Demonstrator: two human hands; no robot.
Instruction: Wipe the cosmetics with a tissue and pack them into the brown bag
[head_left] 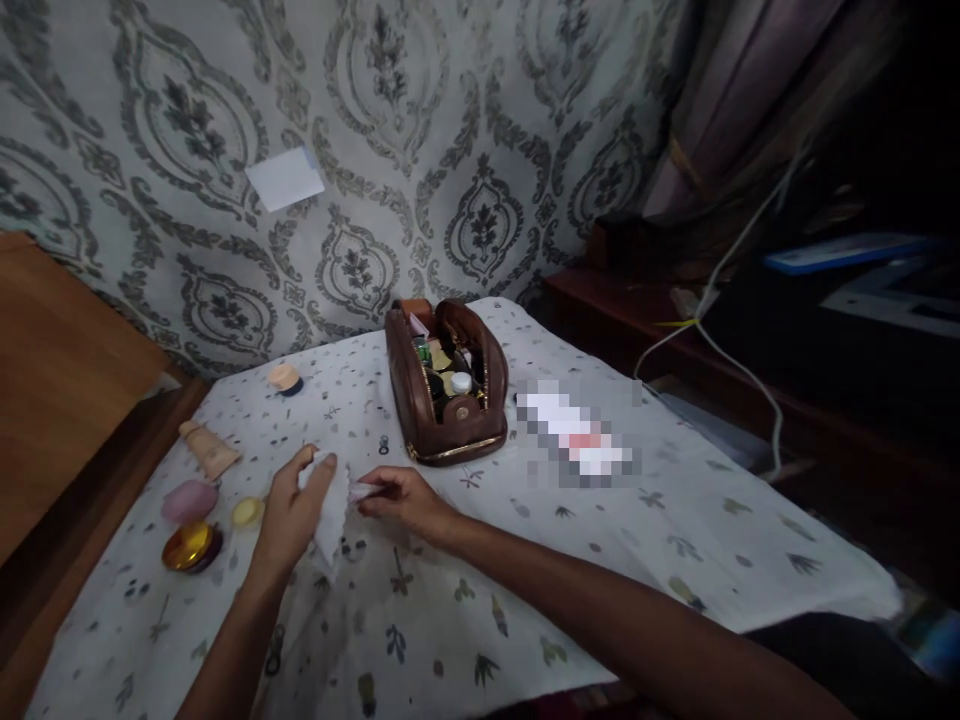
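Well to the left of the open brown leather zip bag (448, 425), on the desk (735, 560) with its white leaf-print cover, a rounded mauve-pink object (190, 502) sits just behind an open, dark, gold-lined round jar (192, 547); a beige squeeze tube (208, 450) lies behind these, and a small round pale-yellow piece (247, 513) beside them, nearer the bag; a peach-and-dark-blue round jar (286, 379) stands left of the bag; in front of the bag and to its left, the left hand (292, 500) grips a thin white scallop-edged sheet (328, 500), cloth or paper I cannot tell; the right hand (405, 500), just in front of the bag, pinches a slim pale piece (362, 490) at the sheet's edge, too small to identify; inside the bag are a white-capped round container (460, 382) and other small items; right of the bag lies a pixelated, mostly white object (577, 435).
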